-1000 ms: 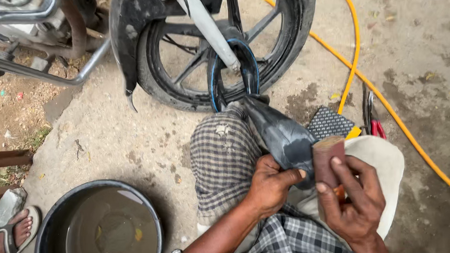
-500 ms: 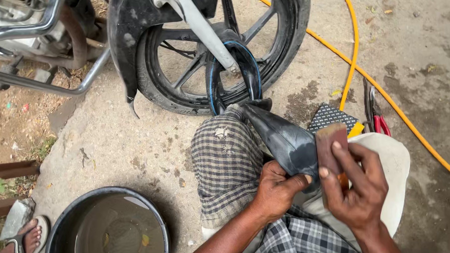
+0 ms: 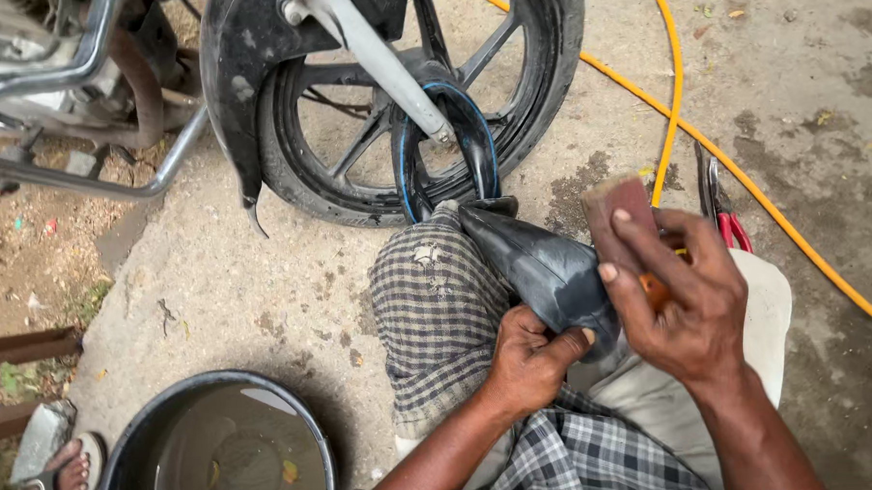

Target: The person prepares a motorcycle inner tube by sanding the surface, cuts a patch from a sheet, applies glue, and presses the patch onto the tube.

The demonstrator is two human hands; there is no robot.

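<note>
While our left fingers point(image 3: 555, 342) pinch the limp black inner tube point(image 3: 543, 270) flat across our knee point(image 3: 438, 303), our right hand point(image 3: 684, 299) grips a stiff brown rubbing block point(image 3: 620, 214); the rubber looks soft, light, best held beside the worked patch.

Black inner tube point(image 3: 543, 270) draped over knee, brown rubbing block point(image 3: 621, 219) raised above it

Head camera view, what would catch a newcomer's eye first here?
Centre frame, the left hand pinches a black inner tube over a checked knee, while the right hand holds a brown block against it. Above stands a motorcycle wheel; a yellow hose crosses the concrete at right.
</note>
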